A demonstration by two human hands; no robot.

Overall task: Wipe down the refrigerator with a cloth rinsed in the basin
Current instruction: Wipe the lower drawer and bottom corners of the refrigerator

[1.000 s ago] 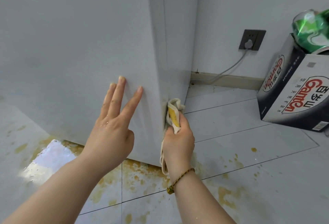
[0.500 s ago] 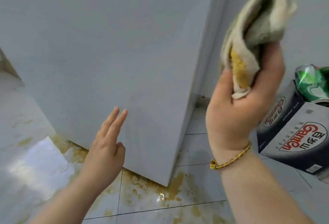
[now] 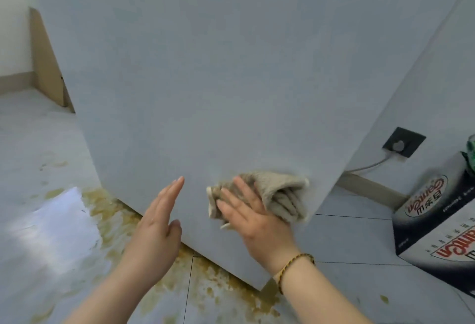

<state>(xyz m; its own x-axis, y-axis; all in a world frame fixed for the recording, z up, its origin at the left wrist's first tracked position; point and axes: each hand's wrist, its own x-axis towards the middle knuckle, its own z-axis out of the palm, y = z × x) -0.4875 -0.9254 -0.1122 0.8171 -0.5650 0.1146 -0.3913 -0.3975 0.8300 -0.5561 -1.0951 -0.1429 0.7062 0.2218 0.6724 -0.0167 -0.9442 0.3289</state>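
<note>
Low on the refrigerator front, the left hand is held flat with fingers straight; contact cannot be judged. To its right, the cloth is pressed to the panel under the flat, straight-fingered right hand. Soft and limp, it is best bunched in the palm. No basin is seen.

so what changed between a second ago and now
The right hand took the cloth off the lower corner of the refrigerator, lifted it clear, then brought it down onto the front panel, where straight fingers now press it flat instead of gripping it. The left hand no longer lies flat on the panel and is held open beside it. The box, wall socket and floor stains stayed put.
</note>
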